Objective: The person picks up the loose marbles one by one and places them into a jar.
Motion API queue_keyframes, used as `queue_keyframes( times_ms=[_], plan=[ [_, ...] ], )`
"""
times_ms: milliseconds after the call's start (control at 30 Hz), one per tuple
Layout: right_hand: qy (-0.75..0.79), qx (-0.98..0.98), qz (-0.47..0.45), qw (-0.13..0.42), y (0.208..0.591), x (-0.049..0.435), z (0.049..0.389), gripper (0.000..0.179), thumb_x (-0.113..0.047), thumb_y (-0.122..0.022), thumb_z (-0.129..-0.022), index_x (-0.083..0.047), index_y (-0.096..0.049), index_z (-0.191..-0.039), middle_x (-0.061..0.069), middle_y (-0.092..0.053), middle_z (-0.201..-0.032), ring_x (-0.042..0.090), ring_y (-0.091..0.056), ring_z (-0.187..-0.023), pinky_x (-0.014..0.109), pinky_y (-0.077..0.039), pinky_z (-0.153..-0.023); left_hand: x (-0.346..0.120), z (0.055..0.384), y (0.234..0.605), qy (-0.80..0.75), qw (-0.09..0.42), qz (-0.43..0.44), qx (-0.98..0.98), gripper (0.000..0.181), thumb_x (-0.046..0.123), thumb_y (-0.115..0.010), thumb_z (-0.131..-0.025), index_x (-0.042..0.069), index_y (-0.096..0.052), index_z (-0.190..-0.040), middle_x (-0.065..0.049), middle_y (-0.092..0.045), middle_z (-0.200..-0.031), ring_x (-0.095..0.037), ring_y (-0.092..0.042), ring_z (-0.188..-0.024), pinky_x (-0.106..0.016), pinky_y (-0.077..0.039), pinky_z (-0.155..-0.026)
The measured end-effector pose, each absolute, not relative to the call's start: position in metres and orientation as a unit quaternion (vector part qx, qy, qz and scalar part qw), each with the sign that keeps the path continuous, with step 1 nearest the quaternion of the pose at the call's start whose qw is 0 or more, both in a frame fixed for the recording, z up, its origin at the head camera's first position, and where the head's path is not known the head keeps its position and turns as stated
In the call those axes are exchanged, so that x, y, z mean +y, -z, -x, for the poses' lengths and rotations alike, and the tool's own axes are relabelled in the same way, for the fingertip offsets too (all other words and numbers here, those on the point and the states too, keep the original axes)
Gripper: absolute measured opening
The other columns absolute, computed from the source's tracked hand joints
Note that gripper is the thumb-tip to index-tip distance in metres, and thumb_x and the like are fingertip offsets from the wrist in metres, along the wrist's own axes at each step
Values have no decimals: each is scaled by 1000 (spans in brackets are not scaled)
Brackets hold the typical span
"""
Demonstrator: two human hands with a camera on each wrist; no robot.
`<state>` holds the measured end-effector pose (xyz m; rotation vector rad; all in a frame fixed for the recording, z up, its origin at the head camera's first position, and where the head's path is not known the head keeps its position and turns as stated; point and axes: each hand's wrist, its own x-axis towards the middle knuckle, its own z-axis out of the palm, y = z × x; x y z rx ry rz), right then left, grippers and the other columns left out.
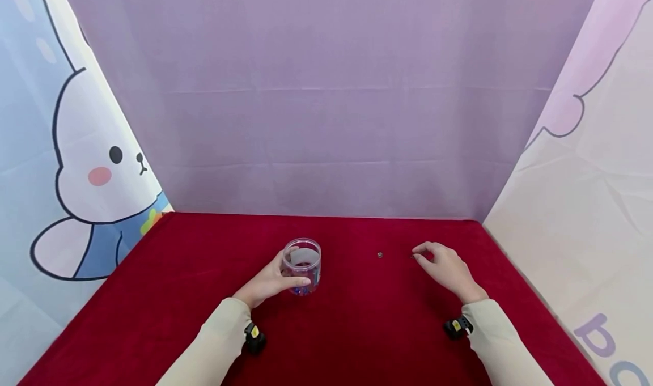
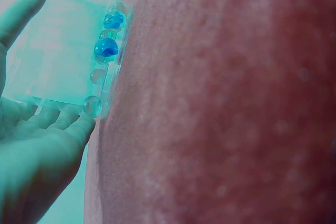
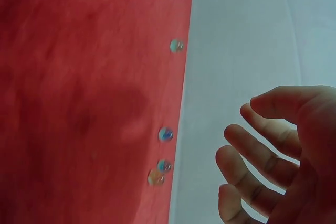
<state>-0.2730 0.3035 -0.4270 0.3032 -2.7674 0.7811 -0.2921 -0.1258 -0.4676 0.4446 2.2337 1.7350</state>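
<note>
My left hand [image 1: 267, 281] grips a clear plastic jar [image 1: 302, 268], thumb on the near side and fingers around the far side. In the left wrist view, blue and clear marbles [image 2: 106, 49] lie along the bottom of the jar [image 2: 58, 51], whose base is close to the red cloth. My right hand [image 1: 446, 267] hovers over the table's right half, its fingers bent loosely with no object visible between them. A small dark thing sits at its fingertips in the head view. The right wrist view has several glass marbles [image 3: 165, 134] on the cloth, apart from the right hand [image 3: 278, 156].
Red cloth [image 1: 357, 329] covers the table. To the left of my right hand lies a small marble [image 1: 380, 255]. A purple fabric wall [image 1: 326, 97] rises behind the table, with printed panels on the left [image 1: 87, 136] and right [image 1: 586, 193].
</note>
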Motion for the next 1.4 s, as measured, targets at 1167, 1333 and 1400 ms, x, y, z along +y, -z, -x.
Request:
queue_keyframes(
  times_ms=[1167,1333,1400],
  plan=[
    [-227,-972,-56,19,443,337,291,28,-15,-67,-94,-4,-69,-120,21,-64,-119,40,-58,-108,59,-50,-82,-125,292,466,-600,136,-168,771,92,29,-81,-87,16,-23,-157,-8,-45,-147,-28,-42,-134,-52,-40,-107],
    [-226,-973,-50,5,446,337,294,29,-15,-68,-94,-3,-69,-120,19,-66,-117,38,-60,-107,60,-49,-83,-126,293,467,-599,134,-162,772,91,30,-81,-87,17,-24,-156,-10,-45,-146,-29,-43,-134,-52,-41,-106],
    [-227,-973,-47,2,446,337,295,29,-15,-68,-94,-3,-69,-120,18,-67,-115,37,-60,-106,60,-49,-84,-126,294,467,-600,137,-164,771,91,30,-81,-87,17,-23,-156,-10,-45,-146,-29,-42,-134,-52,-41,-106]
  ],
)
